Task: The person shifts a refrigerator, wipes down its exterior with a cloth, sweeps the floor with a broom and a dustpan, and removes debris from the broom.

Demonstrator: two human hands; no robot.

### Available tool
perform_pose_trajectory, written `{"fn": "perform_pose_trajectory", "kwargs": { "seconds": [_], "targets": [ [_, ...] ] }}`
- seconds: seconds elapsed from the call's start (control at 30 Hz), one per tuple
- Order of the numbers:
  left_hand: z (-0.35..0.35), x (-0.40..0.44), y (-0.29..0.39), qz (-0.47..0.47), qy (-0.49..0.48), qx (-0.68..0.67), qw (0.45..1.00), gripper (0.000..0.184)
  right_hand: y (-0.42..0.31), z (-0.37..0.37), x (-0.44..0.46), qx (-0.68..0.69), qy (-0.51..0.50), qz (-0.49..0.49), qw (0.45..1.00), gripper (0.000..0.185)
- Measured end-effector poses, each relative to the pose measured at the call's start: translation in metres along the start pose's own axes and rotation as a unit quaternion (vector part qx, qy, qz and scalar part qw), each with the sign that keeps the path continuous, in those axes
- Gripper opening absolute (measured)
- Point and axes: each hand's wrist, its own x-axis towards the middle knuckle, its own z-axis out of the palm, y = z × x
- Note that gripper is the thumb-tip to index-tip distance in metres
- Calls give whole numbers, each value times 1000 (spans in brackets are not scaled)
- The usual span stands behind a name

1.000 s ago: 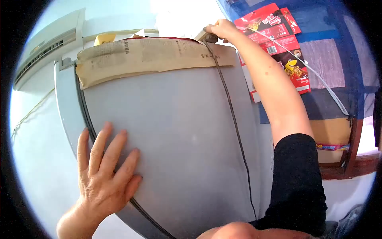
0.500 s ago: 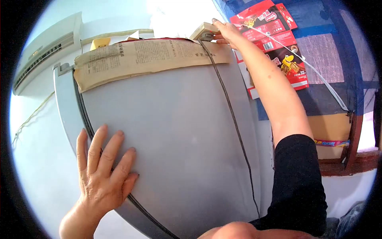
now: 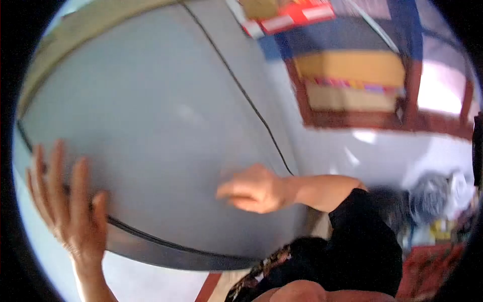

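My left hand (image 3: 75, 211) is open, with its fingers spread over the door-seal edge of a grey refrigerator (image 3: 151, 131). A dark seal strip (image 3: 166, 241) runs past the thumb along that edge. In front of the refrigerator's side panel is my right hand (image 3: 256, 189), low and near my body. Motion smears its fingers, which look bent, and no object can be made out in them. A dark cord (image 3: 236, 83) hangs down the panel and passes behind my right wrist. Aged newspaper (image 3: 95, 22) covers the refrigerator's top edge.
To the right is a brown wooden window frame (image 3: 352, 120) with a cardboard panel (image 3: 352, 68) in it. A red flattened package (image 3: 297, 15) hangs above. A thin white strip (image 3: 375, 25) slants beside it. Blurred bags (image 3: 430, 196) are piled at the lower right.
My right hand has left the pale block-like object at the refrigerator's top and dropped toward my body. The view has tilted down and right. My left hand stays at the door edge.
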Motion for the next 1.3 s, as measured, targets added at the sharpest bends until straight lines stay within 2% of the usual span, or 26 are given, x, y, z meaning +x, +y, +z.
{"fn": "perform_pose_trajectory", "kwargs": {
  "seconds": [0.07,0.1,0.13,0.17,0.2,0.23,0.27,0.33,0.4,0.43,0.47,0.53,0.57,0.6,0.63,0.67,0.7,0.8,0.87,0.93,1.07,1.1,1.13,1.17,1.23,1.3],
  "targets": [
    [27,-24,-23,35,-1,13,999,31,-8,37,-67,-11,0,68,998,21],
    [33,-27,-23,-13,-32,-90,995,38,-14,52,-97,108,106,340,928,20],
    [56,-49,-29,-87,-84,-212,970,39,-19,69,-126,219,207,569,765,19],
    [74,-69,-48,-66,-96,-230,966,39,-26,88,-160,224,218,589,745,19],
    [88,-89,-76,33,-186,-58,980,41,-37,107,-196,208,167,618,740,17],
    [103,-99,-92,127,-256,121,950,44,-47,121,-228,190,111,639,737,16],
    [117,-104,-95,134,-257,114,950,44,-58,134,-256,191,113,646,730,16],
    [144,-111,-93,119,-268,193,936,45,-84,150,-298,24,98,535,839,13],
    [150,-117,-96,99,-294,299,902,45,-104,150,-317,31,39,633,772,15],
    [160,-124,-88,100,-238,276,926,55,-109,150,-317,6,40,634,772,15],
    [65,-46,-21,-17,31,-46,998,40,-116,147,-314,-9,41,620,784,14],
    [27,-29,21,152,203,-97,962,47,-120,140,-311,2,25,628,778,11],
    [27,-90,35,113,71,-282,950,45,-122,142,-318,-31,30,588,808,11],
    [62,-176,64,317,33,-518,794,39,-122,132,-308,-17,-42,615,787,14],
    [96,-261,92,476,-133,-683,538,33,-118,137,-318,-86,-13,529,844,15],
    [14,-180,109,459,80,-563,683,29,-115,138,-331,-41,-38,568,821,18],
    [-69,-98,127,360,269,-404,797,26,-116,134,-334,-37,-42,539,841,18],
    [-74,-144,137,205,57,-546,810,23,-124,126,-313,-25,-79,544,835,21],
    [-77,-171,148,89,15,-575,813,19,-139,117,-309,-23,-123,576,808,25],
    [-76,-198,165,-6,-32,-609,792,14,-144,116,-309,-37,-102,514,851,31],
    [-89,-272,266,-122,-184,-653,725,13,-166,92,-346,-65,-75,552,828,16],
    [-98,-303,290,-132,-238,-640,718,13,-165,91,-393,-38,-133,629,765,13],
    [-105,-362,316,-155,-385,-648,638,15,-191,71,-395,-40,-149,693,704,13],
    [-109,-430,341,-176,-528,-615,559,18,-205,77,-448,-84,-116,721,678,17],
    [-120,-538,368,72,-684,-524,502,25,-241,72,-523,-135,-168,803,556,19],
    [-124,-595,364,144,-724,-523,426,26,-296,68,-576,-112,-171,877,435,21]
  ]
}}
